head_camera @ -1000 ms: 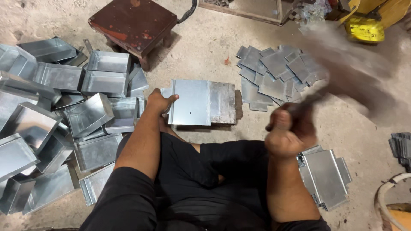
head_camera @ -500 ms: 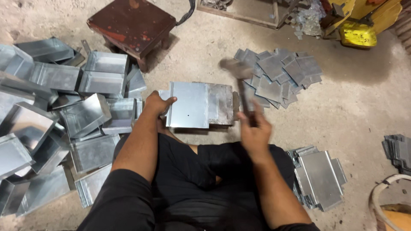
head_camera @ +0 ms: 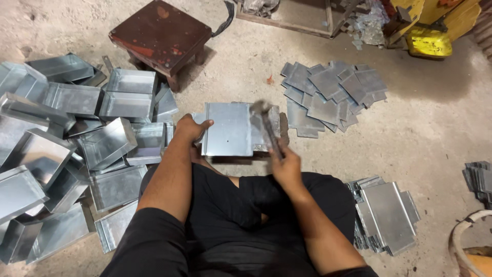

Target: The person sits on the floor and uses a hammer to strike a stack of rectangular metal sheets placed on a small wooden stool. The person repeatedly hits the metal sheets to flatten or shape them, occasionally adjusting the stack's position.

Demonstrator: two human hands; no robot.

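I read the step in hand as hammering the right edge of a flat metal sheet [head_camera: 228, 128] that lies on the floor in front of my crossed legs. My left hand [head_camera: 192, 128] is closed over the sheet's left edge and pins it down. My right hand [head_camera: 287, 166] is wrapped tight around the handle of a hammer [head_camera: 266, 125], whose head sits at the sheet's right edge; I cannot tell whether it touches the metal. The next blow, in my judgement, calls for a steady left-hand hold and a strike square on that edge. Formed metal trays [head_camera: 66, 149] are heaped to the left, and cut blanks [head_camera: 330, 92] lie stacked beyond the sheet.
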